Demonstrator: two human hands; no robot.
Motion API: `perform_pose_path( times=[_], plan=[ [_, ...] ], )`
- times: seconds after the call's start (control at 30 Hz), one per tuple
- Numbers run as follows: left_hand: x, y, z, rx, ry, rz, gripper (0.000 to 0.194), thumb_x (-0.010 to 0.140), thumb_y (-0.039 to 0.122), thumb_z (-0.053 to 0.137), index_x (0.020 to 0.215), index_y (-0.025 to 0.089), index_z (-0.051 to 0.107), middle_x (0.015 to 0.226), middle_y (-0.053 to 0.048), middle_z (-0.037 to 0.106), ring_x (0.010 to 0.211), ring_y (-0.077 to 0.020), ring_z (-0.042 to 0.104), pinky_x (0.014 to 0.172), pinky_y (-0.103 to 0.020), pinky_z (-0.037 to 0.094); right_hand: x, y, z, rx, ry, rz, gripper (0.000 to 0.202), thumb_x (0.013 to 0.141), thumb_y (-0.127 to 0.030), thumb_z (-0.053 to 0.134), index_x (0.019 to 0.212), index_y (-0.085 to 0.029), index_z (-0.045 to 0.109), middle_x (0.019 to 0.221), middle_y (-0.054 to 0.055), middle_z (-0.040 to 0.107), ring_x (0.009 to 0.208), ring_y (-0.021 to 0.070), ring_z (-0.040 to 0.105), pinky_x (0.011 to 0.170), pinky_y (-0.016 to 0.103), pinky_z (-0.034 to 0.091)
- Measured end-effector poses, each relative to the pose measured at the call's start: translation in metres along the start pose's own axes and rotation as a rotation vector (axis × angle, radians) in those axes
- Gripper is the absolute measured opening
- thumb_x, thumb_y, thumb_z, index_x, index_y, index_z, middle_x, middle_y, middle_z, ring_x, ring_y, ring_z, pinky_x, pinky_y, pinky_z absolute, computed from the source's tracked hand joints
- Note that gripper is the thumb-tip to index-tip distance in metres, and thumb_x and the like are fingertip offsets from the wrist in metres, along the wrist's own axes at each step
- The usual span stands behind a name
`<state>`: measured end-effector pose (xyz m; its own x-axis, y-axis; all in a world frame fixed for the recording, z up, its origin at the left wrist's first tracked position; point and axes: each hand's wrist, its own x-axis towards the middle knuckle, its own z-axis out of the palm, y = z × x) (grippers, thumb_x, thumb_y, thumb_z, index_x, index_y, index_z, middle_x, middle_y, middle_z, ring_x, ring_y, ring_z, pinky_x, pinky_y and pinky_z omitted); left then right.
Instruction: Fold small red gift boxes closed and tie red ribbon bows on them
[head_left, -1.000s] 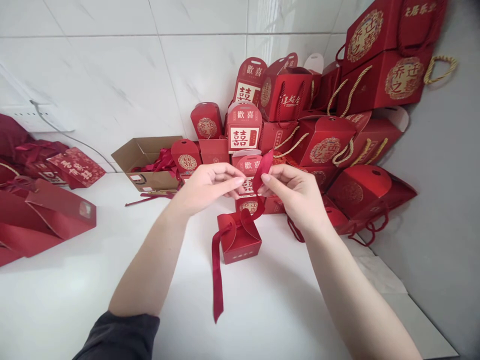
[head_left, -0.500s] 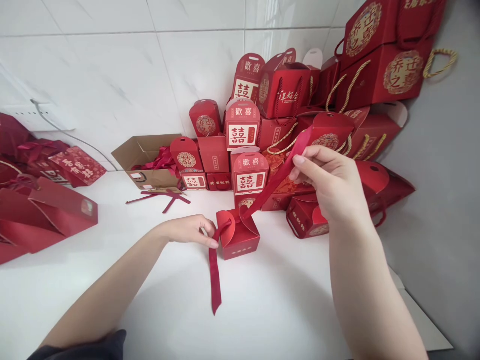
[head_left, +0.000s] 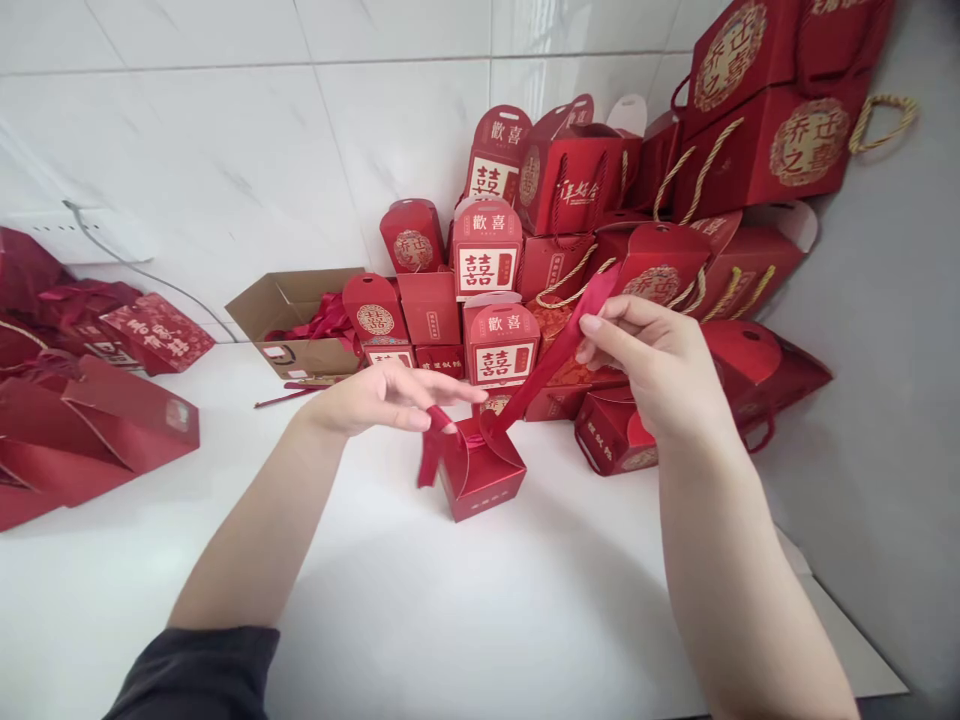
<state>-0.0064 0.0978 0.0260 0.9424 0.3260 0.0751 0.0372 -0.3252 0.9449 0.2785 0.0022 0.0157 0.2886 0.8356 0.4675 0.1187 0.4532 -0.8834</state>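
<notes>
A small red gift box (head_left: 489, 488) stands on the white table in front of me, its curved top flaps folded in. A dark red ribbon (head_left: 551, 365) runs through its top. My right hand (head_left: 637, 350) pinches the long end between thumb and fingers, pulled taut up and to the right. Over the box's left side, my left hand (head_left: 394, 400) has the short ribbon end at its thumb and fingers, the tail hanging down. Its forefinger stretches out towards the right above the box top.
Stacked red gift boxes (head_left: 487, 270), some with rope handles, stand against the tiled wall and fill the right side. A cardboard box (head_left: 322, 355) of ribbons sits behind my left hand. More red boxes (head_left: 112, 430) are at the left. Loose ribbon strips (head_left: 277, 398) lie nearby.
My left hand has risen and moved right, over the box top, lifting the short ribbon end with it. The right hand stays nearly in place, still pinching the long end.
</notes>
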Motion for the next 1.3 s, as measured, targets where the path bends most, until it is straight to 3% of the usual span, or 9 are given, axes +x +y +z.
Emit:
perform_pose_path(
  times=[0.1, 0.27, 0.37, 0.5, 0.63, 0.97, 1.17, 1.3],
  plan=[
    [0.014, 0.002, 0.005, -0.194, 0.094, 0.083, 0.028, 0.074, 0.041, 0.076, 0.092, 0.02, 0.081, 0.105, -0.016, 0.074, 0.094, -0.032, 0.071, 0.089, -0.046, 0.055, -0.002, -0.003, 0.003, 0.021, -0.033, 0.029, 0.015, 0.082, -0.034, 0.072, 0.076, -0.022, 0.064, 0.065, -0.002, 0.063, 0.06, 0.0127, 0.061, 0.058, 0.025, 0.049],
    [0.028, 0.025, 0.025, -0.294, 0.633, 0.235, 0.025, 0.067, 0.03, 0.083, 0.089, 0.02, 0.078, 0.096, -0.007, 0.076, 0.082, -0.0219, 0.073, 0.076, -0.033, 0.06, -0.002, -0.005, 0.007, 0.011, -0.049, 0.023, 0.014, 0.082, -0.033, 0.071, 0.076, -0.022, 0.064, 0.066, -0.002, 0.062, 0.059, 0.0126, 0.06, 0.059, 0.025, 0.051],
    [0.041, 0.029, 0.047, -0.334, 0.847, 0.316, 0.018, 0.071, 0.023, 0.081, 0.088, 0.02, 0.074, 0.085, -0.002, 0.076, 0.072, -0.0139, 0.072, 0.071, -0.025, 0.06, -0.004, -0.001, 0.016, 0.055, -0.077, 0.046, 0.012, 0.081, -0.03, 0.072, 0.079, -0.021, 0.064, 0.068, -0.002, 0.064, 0.06, 0.0121, 0.062, 0.062, 0.025, 0.053],
    [0.058, 0.01, 0.072, -0.477, 0.828, 0.068, 0.039, 0.072, 0.019, 0.081, 0.108, 0.021, 0.067, 0.084, -0.004, 0.077, 0.075, -0.0139, 0.073, 0.069, -0.021, 0.059, -0.009, 0.009, 0.037, 0.157, -0.191, 0.111, 0.014, 0.08, -0.03, 0.072, 0.083, -0.02, 0.063, 0.074, 0.0, 0.069, 0.066, 0.014, 0.067, 0.069, 0.028, 0.057],
    [0.064, -0.006, 0.075, -0.54, 0.8, -0.06, 0.041, 0.071, 0.024, 0.082, 0.11, 0.017, 0.07, 0.089, -0.008, 0.077, 0.079, -0.016, 0.074, 0.071, -0.023, 0.059, -0.011, 0.016, 0.048, 0.159, -0.2, 0.153, 0.013, 0.082, -0.03, 0.068, 0.08, -0.019, 0.063, 0.074, 0.001, 0.069, 0.07, 0.0159, 0.069, 0.073, 0.03, 0.057],
    [0.064, -0.006, 0.075, -0.446, 0.804, -0.169, 0.034, 0.072, 0.037, 0.081, 0.099, 0.017, 0.077, 0.085, -0.009, 0.077, 0.073, -0.0173, 0.073, 0.064, -0.024, 0.06, -0.009, 0.013, 0.042, 0.156, -0.219, 0.187, 0.013, 0.083, -0.031, 0.068, 0.082, -0.018, 0.065, 0.074, 0.002, 0.07, 0.069, 0.0181, 0.069, 0.07, 0.032, 0.057],
    [0.065, -0.009, 0.072, -0.425, 0.817, -0.152, 0.03, 0.071, 0.038, 0.082, 0.089, 0.014, 0.076, 0.087, -0.01, 0.076, 0.078, -0.0202, 0.074, 0.066, -0.027, 0.061, -0.01, 0.012, 0.043, 0.059, -0.178, 0.135, 0.016, 0.084, -0.034, 0.067, 0.081, -0.019, 0.065, 0.075, 0.001, 0.067, 0.072, 0.0163, 0.066, 0.073, 0.03, 0.054],
    [0.066, -0.011, 0.072, -0.408, 0.823, -0.118, 0.029, 0.071, 0.039, 0.081, 0.083, 0.014, 0.074, 0.084, -0.008, 0.076, 0.077, -0.0196, 0.074, 0.068, -0.028, 0.061, -0.012, 0.008, 0.042, -0.016, -0.22, 0.111, 0.023, 0.086, -0.041, 0.064, 0.08, -0.019, 0.068, 0.076, 0.001, 0.067, 0.072, 0.0156, 0.064, 0.071, 0.028, 0.051]
  ],
)
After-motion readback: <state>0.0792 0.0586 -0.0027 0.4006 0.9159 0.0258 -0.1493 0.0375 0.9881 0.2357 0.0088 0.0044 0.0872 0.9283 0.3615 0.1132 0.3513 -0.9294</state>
